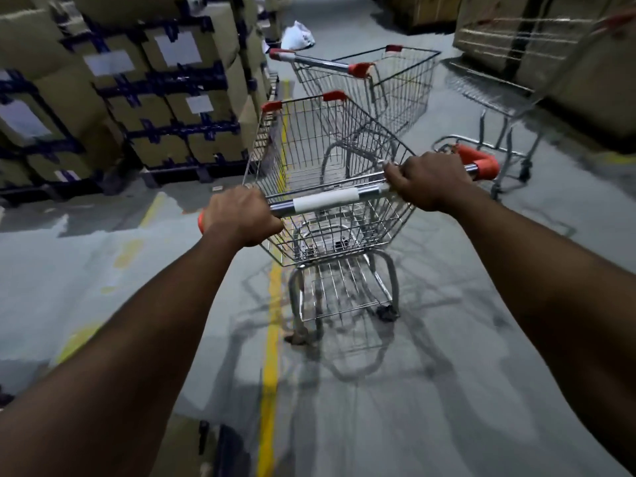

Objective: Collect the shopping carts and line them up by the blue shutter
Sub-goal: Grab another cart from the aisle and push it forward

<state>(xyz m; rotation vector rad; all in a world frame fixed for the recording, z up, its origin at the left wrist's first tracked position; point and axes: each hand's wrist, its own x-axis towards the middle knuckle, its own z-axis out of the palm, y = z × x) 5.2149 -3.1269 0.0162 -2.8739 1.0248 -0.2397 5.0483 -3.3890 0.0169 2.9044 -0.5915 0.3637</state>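
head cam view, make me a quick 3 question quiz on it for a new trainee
1. True or false: the left hand and the right hand both grip the handle of the near cart.
2. What lies on the floor beyond the far cart? A) a white bag B) a ladder C) a broom
3. Fill in: the floor line under the near cart is ____.
Key: 1 true; 2 A; 3 yellow.
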